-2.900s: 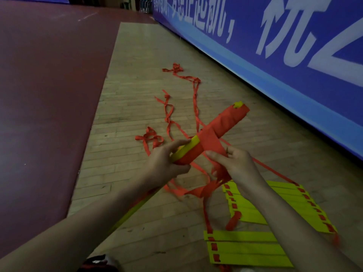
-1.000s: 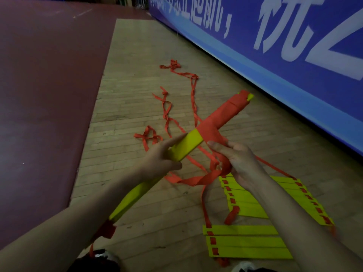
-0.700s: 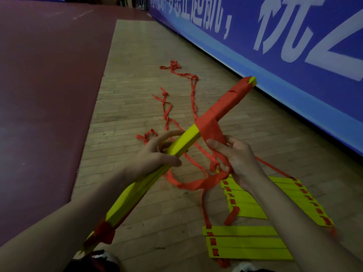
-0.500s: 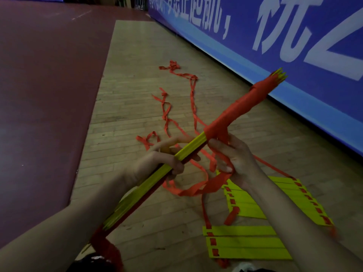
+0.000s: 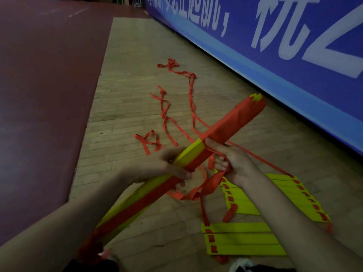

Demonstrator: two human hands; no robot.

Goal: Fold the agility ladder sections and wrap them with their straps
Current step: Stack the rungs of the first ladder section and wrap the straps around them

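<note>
A long bundle of folded yellow ladder rungs (image 5: 193, 152) slants from lower left to upper right in front of me. Its far half is wound in orange strap (image 5: 235, 122). My left hand (image 5: 157, 167) grips the bundle at its middle, fingers curled over it. My right hand (image 5: 233, 160) holds the strap just beside the bundle, thumb against the edge of the wrapped part. A slack loop of strap (image 5: 198, 193) hangs below my right hand.
Loose orange strap (image 5: 176, 107) trails across the wooden floor. Two flat stacks of yellow rungs (image 5: 243, 238) lie at the lower right. A blue banner wall (image 5: 275, 46) runs along the right. Dark red flooring (image 5: 45, 95) lies at the left.
The bundle has turned about its length and its far end has dropped. The strap now runs along the bundle's near half. My left hand has regripped the middle.
</note>
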